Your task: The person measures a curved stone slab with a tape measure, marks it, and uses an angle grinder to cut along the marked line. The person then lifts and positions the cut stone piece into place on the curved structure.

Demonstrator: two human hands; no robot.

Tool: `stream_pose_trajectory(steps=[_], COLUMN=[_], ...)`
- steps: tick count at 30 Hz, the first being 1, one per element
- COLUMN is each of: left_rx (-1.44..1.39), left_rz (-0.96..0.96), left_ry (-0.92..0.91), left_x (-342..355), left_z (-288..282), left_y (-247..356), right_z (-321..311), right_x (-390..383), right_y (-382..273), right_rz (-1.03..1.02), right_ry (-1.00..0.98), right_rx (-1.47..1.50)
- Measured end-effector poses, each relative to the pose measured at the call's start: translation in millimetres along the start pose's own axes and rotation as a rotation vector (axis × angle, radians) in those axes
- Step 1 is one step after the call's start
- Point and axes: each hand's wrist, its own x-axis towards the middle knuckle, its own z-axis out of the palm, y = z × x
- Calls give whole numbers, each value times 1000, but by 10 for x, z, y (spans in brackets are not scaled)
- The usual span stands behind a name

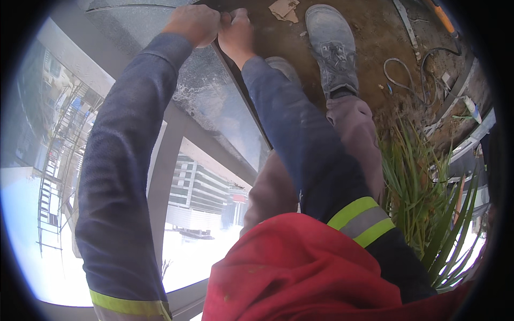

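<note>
My left hand (199, 24) is closed, knuckles up, above the dusty grey slab ledge (211, 88). Close against it, my right hand (236, 33) is also closed, with its fingers curled near the ledge's dark outer edge. Both hands meet at the top of the view. Whatever they may grip is hidden behind the fingers. White dust and smears cover part of the slab's surface below them.
My dusty work shoe (331, 45) stands on the brown dirt ground, near a broken flat piece (284, 9). At right are a looped cord (399, 80), an orange-handled tool (443, 20) and a long-leaved green plant (423, 198). A window frame (166, 176) borders the left.
</note>
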Motion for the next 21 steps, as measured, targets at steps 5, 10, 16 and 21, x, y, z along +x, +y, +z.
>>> stream_pose_trajectory(steps=[5,10,16,21], left_rx=[25,-38,-4,-27], left_rz=[36,17,60,40], left_ry=[39,80,93,560], left_x=[-34,-65,15,-275], left_z=[90,83,204,571], left_y=[-57,-65,-25,-52], right_z=[-27,-47,-97,-452], right_x=[-273,-239,113,-26], right_y=[-24,-100,275,-47], right_rz=[23,-231,203,408], right_ry=[-106,-409,-436,-221], right_rx=[-14,-250,550,534])
